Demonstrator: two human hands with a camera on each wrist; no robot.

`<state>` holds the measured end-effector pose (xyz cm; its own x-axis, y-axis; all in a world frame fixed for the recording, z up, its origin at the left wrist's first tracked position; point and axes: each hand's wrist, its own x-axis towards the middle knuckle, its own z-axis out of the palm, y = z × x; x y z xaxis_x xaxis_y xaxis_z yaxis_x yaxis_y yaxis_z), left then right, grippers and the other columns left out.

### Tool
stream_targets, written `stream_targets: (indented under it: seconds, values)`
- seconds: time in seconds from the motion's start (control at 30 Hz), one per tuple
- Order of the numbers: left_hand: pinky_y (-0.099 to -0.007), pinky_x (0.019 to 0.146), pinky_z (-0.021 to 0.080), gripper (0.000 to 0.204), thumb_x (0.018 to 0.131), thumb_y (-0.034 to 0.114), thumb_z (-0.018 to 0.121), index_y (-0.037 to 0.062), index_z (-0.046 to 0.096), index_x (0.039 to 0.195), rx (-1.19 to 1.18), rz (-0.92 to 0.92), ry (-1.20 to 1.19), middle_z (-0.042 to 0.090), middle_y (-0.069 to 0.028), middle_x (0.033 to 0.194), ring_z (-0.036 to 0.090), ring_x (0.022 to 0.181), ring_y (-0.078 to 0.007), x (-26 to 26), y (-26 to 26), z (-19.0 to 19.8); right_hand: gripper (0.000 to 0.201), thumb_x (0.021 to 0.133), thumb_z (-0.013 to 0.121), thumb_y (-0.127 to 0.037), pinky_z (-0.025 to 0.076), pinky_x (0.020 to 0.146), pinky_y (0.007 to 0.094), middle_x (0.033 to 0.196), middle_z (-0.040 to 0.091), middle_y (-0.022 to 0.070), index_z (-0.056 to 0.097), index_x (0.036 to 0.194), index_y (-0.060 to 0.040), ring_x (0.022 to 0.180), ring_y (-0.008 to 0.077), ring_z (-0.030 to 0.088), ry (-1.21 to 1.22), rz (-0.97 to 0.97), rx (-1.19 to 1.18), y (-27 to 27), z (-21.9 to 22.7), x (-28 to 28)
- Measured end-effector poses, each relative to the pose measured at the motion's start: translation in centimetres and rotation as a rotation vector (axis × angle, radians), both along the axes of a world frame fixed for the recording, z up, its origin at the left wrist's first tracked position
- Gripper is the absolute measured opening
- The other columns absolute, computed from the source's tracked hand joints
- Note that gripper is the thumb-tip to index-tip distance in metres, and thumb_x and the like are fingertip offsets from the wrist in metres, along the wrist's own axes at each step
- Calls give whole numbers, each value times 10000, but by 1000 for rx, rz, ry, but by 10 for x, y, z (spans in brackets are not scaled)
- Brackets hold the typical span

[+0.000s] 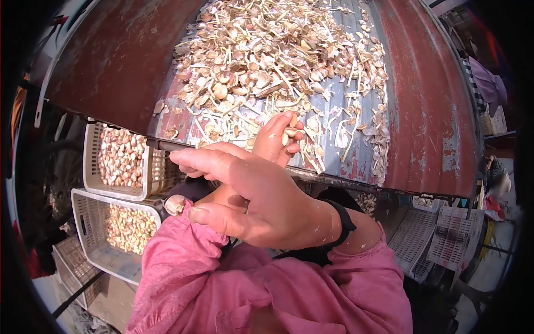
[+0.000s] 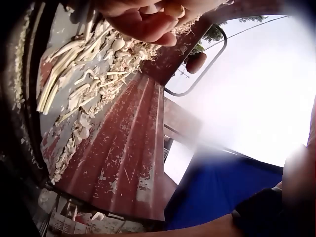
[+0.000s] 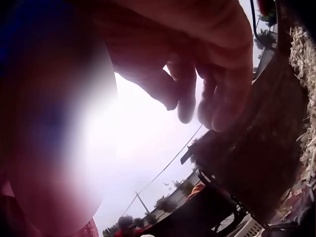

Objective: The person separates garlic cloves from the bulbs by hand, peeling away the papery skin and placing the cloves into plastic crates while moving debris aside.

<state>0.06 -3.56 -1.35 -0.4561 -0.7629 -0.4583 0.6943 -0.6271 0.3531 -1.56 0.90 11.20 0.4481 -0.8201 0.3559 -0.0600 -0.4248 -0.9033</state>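
My left hand [image 1: 272, 142] is palm up by the table's front edge, its fingers curled round several peeled-looking garlic cloves [image 1: 289, 133]. In the left wrist view that hand [image 2: 150, 24] is at the top, a clove [image 2: 174, 10] against its fingers. Crossing over the left forearm, my right hand [image 1: 261, 195] points left with its fingers extended and thumb apart. A garlic clove [image 1: 175, 205] shows just beyond its thumb tip; whether they touch I cannot tell. The right wrist view has the right hand [image 3: 197, 54] with fingers loosely bent. Garlic, skins and stalks [image 1: 256, 50] are heaped beyond.
The metal table has raised red sides [image 1: 425, 111]. At the left, a crate of pinkish cloves [image 1: 119, 158] stands beyond a crate of pale cloves [image 1: 130, 228]. More plastic crates [image 1: 453, 231] are at the lower right. A blue sheet [image 2: 212, 192] shows in the left wrist view.
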Motion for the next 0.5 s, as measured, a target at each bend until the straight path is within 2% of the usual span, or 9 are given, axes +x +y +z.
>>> stream_targets:
  seconds: [0.07,0.13,0.17,0.2,0.3,0.37,0.4,0.47,0.5]
  values:
    - [-179,413,324,160,885,232,448,77,479,909,102,-177,225,521,-32,764,462,601,-87,19,-7,-22,187,824,514,-62,435,698,233,898,576,83,589,975,19,773,126,546,106,-19,-172,-18,-1,-20]
    - [-188,451,354,149,884,224,448,81,488,899,8,64,59,526,-26,756,465,585,-89,16,-3,1,126,762,556,-68,445,628,268,815,582,113,624,847,-4,673,203,569,117,-573,141,-46,-22,-58]
    - [-202,488,381,137,878,216,460,87,501,903,-5,41,44,541,-21,764,493,596,-95,22,-4,6,149,748,548,-45,456,567,260,837,591,121,633,869,-23,623,201,578,365,-728,-3,-70,-49,-94]
    - [-202,488,381,137,878,216,460,87,501,903,-3,45,51,541,-21,764,493,596,-95,24,-5,7,167,735,552,-51,462,596,288,818,598,129,633,880,-31,659,205,589,548,-808,-38,-84,-65,-118]
    - [-214,495,394,133,865,197,485,82,506,930,7,30,-6,561,-35,791,542,663,-111,27,-6,11,169,722,564,-69,463,610,310,782,601,130,628,875,-39,671,213,593,757,-745,-37,-115,-109,-159]
    - [-215,496,397,136,866,200,485,82,505,930,3,20,-15,562,-35,795,543,665,-113,25,-3,11,174,708,578,-83,459,617,326,772,602,137,612,868,-22,679,223,594,945,-556,-166,-126,-125,-169]
    - [-216,497,399,138,866,203,485,82,504,930,-15,15,-23,563,-36,799,545,666,-115,25,-6,11,174,708,578,-83,459,617,326,772,602,137,612,868,-22,679,223,594,943,-552,-173,-129,-120,-167]
    - [-217,504,407,148,868,210,479,84,502,941,-18,-5,-32,565,-33,807,547,674,-115,24,-4,11,161,711,578,-71,461,601,289,761,606,123,599,858,-8,689,176,596,932,-633,193,-115,-103,-163]
    - [-217,510,412,154,870,213,473,83,501,948,-28,-16,-34,565,-33,809,548,676,-114,25,-5,12,192,746,560,-54,471,613,250,795,608,95,582,923,15,707,130,590,671,-653,532,-110,-99,-163]
